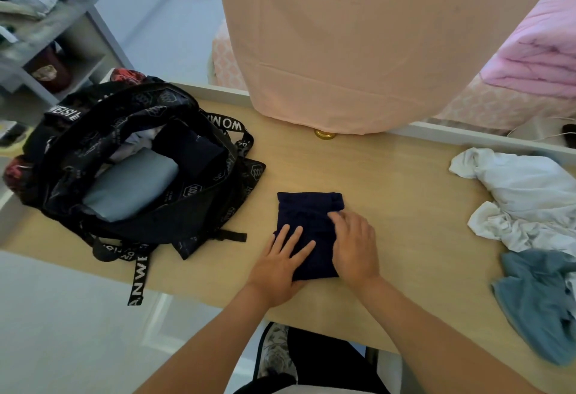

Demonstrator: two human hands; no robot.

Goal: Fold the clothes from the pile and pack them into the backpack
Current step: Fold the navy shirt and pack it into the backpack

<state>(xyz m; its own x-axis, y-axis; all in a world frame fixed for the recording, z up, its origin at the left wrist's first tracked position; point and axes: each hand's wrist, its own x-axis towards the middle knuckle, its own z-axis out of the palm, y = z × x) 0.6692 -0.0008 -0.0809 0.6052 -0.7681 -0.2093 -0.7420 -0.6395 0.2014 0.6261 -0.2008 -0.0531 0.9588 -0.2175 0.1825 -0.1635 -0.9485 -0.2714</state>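
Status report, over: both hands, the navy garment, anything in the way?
Left hand flat on folded navy garment. Right hand on it too, grip unclear. Backpack open, partly packed. Nothing between garment and backpack.

The backpack [131, 175] carries white letters on its black straps: "WEISI" on the left strap [64, 112], "WOM" on the far strap [232, 125], "ANWE" on the near strap [137, 281], each only partly readable.

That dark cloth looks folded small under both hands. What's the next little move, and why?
Probably grip the navy garment and lift it left toward the open backpack. The left hand and right hand rest on it, it is already a compact rectangle, and folded clothes sit in the backpack.
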